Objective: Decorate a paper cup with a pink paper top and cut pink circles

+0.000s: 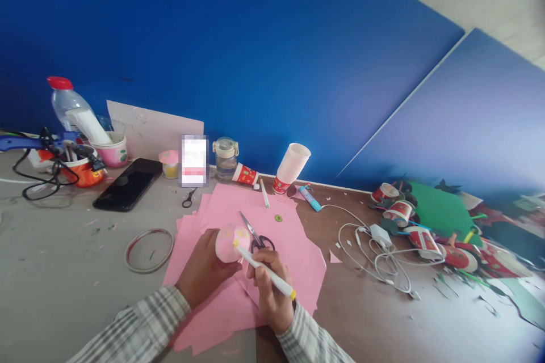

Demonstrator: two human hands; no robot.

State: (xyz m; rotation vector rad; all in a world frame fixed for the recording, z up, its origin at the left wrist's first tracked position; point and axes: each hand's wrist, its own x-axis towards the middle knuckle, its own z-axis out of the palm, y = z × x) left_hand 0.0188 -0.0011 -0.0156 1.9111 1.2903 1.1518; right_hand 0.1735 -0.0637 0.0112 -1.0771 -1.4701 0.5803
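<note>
Since the pink paper stack (304,255) serves as datum, findings run from its left: a round band (147,270) lies on the desk beside it. Over the stack's left part, the left hand (208,261) has its fingers curled around a pink rounded piece (226,247) bearing yellow spots; some fingertips are hidden. That grip should stay firm without denting, thumb clear of fresh ink. Scissors (252,227) lie on the stack just beyond the piece; the knuckles should keep clear of them. Above the stack's middle, a yellow-tipped marker (279,282) slants left to the piece; tip contact cannot be confirmed. Short, light dabs would be advisable. The right hand (272,292) pinches the barrel pen-fashion, fingers narrow, over the stack's right part.
</note>
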